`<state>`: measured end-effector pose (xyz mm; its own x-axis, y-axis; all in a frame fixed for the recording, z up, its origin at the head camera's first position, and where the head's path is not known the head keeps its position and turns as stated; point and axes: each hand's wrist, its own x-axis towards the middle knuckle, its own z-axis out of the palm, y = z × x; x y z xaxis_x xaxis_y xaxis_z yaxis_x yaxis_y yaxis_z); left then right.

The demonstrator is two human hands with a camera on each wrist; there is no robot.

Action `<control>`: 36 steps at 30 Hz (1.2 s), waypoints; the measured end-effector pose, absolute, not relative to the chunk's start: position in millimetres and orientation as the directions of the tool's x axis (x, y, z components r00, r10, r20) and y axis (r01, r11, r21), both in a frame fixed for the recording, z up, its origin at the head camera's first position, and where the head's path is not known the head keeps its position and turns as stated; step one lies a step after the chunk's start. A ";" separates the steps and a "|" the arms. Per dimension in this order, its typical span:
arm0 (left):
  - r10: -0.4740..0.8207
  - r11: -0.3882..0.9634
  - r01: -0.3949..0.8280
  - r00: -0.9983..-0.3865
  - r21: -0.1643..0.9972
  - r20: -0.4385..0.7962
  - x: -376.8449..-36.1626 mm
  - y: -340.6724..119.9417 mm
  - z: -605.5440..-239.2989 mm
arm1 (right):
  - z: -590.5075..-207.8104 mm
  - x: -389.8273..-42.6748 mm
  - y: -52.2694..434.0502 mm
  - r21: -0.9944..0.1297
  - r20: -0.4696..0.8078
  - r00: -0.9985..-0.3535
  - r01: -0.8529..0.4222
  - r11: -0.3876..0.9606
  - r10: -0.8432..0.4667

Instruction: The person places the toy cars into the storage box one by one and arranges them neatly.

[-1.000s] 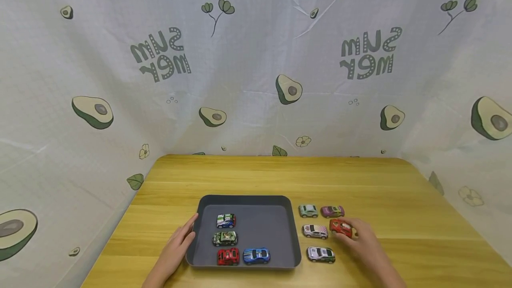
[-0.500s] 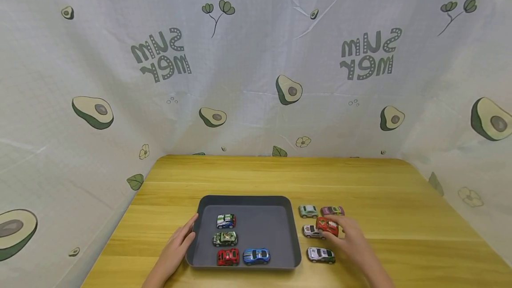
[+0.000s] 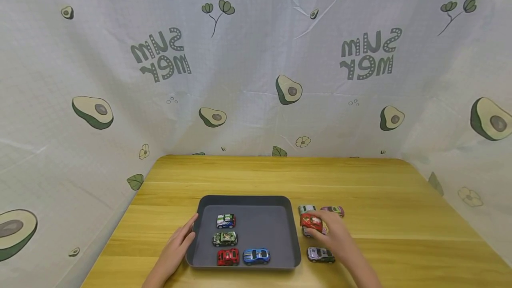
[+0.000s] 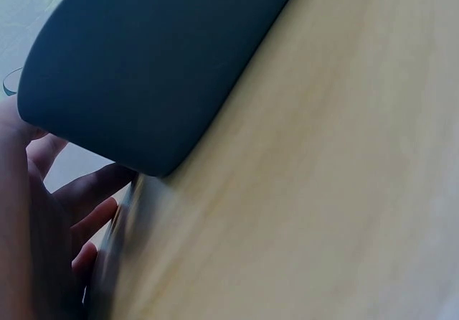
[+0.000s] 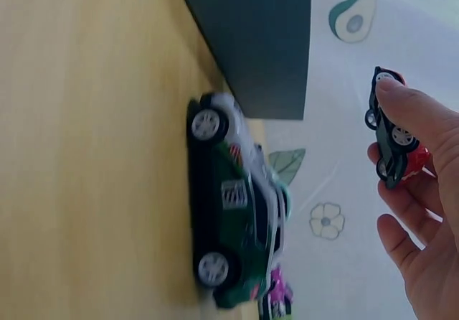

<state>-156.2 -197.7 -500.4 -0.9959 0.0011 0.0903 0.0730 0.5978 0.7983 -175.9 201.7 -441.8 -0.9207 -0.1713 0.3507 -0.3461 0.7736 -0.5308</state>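
Note:
A dark grey tray [image 3: 294,234] sits on the wooden table and holds several toy cars: a white-green one [image 3: 226,221], a green one [image 3: 225,238], a red one [image 3: 228,257] and a blue one [image 3: 256,256]. My right hand [image 3: 322,230] pinches a red toy car [image 3: 311,221] [image 5: 393,137] lifted just right of the tray's right rim. My left hand [image 3: 182,237] lies with straight fingers [image 4: 79,205] against the tray's left rim [image 4: 158,62].
To the right of the tray, a pale green car [image 3: 305,209], a purple car [image 3: 335,210] and a white-green car [image 3: 320,254] [image 5: 237,234] stand on the table. Another white car is mostly hidden under my right hand. Printed cloth walls surround the table [image 3: 400,199].
My right hand has lifted the red car from its spot on the table and carried it left, up to the tray's right rim. The left hand has not moved.

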 end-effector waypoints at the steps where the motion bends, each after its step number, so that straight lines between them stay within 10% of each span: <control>1: 0.003 0.599 0.075 -0.996 0.797 0.092 -156.1 -197.5 -500.0 | -440.9 -176.1 199.5 -0.539 0.336 -0.927 -0.336 0.772 -0.169; 36: 0.003 0.586 0.054 -0.998 0.808 0.064 -157.9 -199.3 -503.0 | -450.3 -183.0 129.1 -0.522 0.304 -0.890 -0.454 0.722 -0.340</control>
<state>-157.9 -199.3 -503.0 -0.9979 0.0027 0.0644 0.0538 0.5860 0.8085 -183.0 129.1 -450.3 -0.8899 -0.3402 0.3038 -0.4542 0.7220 -0.5219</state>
